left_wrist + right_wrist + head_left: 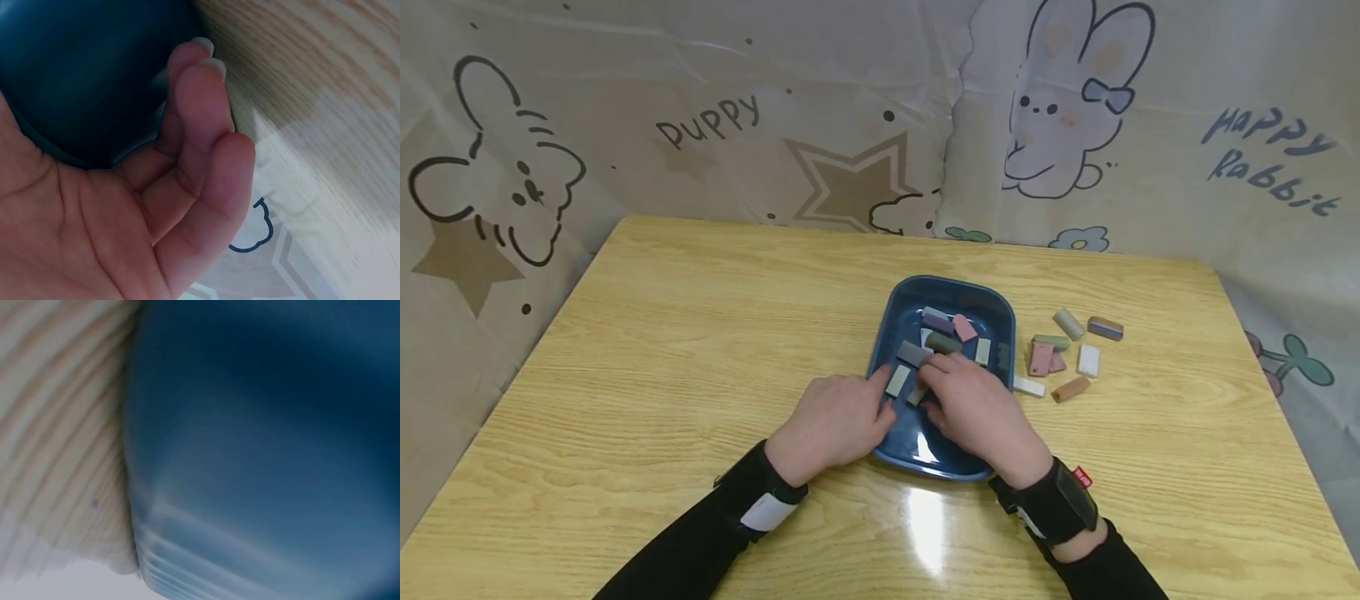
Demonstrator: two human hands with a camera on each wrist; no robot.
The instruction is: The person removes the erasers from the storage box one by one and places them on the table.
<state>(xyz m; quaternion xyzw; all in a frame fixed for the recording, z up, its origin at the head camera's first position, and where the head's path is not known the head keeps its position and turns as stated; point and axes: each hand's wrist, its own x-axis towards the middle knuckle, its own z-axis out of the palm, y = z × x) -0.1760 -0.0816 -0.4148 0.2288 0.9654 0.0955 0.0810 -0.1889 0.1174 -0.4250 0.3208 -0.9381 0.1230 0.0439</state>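
Note:
A dark blue tray (940, 285) holds several small coloured blocks, among them a grey block (913, 353), a pink block (965, 327) and a purple block (937, 323). At its left rim is my left hand (833, 417), thumb and index finger over the edge beside a pale green block (898, 381). The left wrist view has its other fingers (203, 100) curled along the outside of the tray. Inside the tray, my right hand (977, 408) pinches a tan block (916, 394), partly hidden by the fingers. The right wrist view contains only the tray wall and tabletop.
Right of the tray lie several loose blocks, including a white block (1087, 361), a brown block (1071, 389) and a striped block (1105, 328). Another white block (1029, 387) lies against the tray's right side. A printed cloth (850, 100) hangs behind the wooden table (700, 317).

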